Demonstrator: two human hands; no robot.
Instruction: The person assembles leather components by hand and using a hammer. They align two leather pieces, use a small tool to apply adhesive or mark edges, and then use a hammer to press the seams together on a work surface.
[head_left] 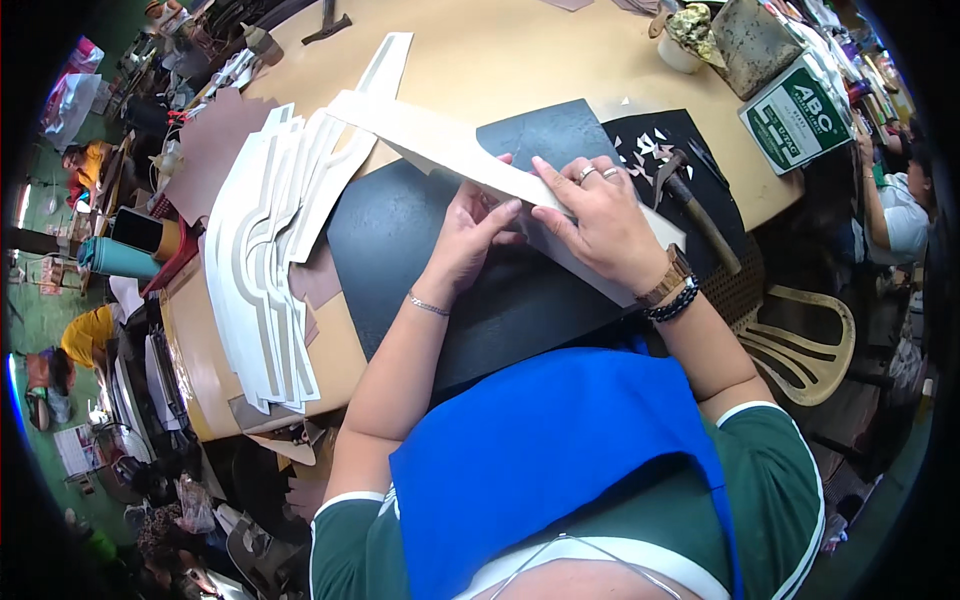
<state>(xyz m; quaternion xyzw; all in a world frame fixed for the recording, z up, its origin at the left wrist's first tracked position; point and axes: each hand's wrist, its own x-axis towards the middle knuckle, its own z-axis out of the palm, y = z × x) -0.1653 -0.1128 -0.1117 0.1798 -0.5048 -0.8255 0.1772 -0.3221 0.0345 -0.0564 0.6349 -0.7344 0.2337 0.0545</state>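
A long white cut piece (440, 140), like leather or lining material, is held up at a slant over the black board (400, 240). My right hand (600, 215) pinches its near edge from above, thumb and fingers closed on it. Beneath the same edge, my left hand (472, 232) has its fingers curled up and its thumb against the piece; some fingertips are hidden behind it. The lower end of the piece passes under my right hand toward the wrist. To the left lies a fanned stack of white cut pieces (265, 265) with grey-beige strips along them.
A hammer (700, 215) rests on a black sheet (725, 180) at the right, beside small white scraps (650, 150). Beyond it stand a green-and-white tin (797, 118) and a plastic chair (800, 345). Mauve sheet material (212, 145) lies far left. Another hammer (327, 25) is at the back.
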